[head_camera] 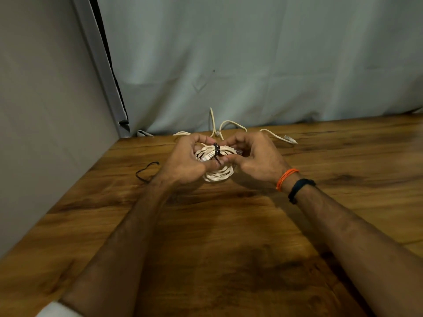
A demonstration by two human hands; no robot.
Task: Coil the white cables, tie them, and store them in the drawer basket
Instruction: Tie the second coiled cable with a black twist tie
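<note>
Wooden worktop (229,236), loose white cable (231,124) at back edge, spare black tie (146,170) left. Coiled cable (219,175) held just above worktop: left hand (187,161) grips coil, right hand (258,161) fingers pinch the black tie (216,150) wrapped round it. Tying step; next likely cinch tight, then find drawer basket, unseen.

A wooden desk (229,236) with a warm brown, strongly grained top, darker in streaks and knots, fills the lower half of the view. Behind its far edge hangs a pale grey-green cloth backdrop (263,60), creased and folded, reaching down to the desk. On the left stands a plain beige wall panel (41,99), edged by a grey frame strip (100,72) that slants down to the desk corner. The light is soft and dim.
</note>
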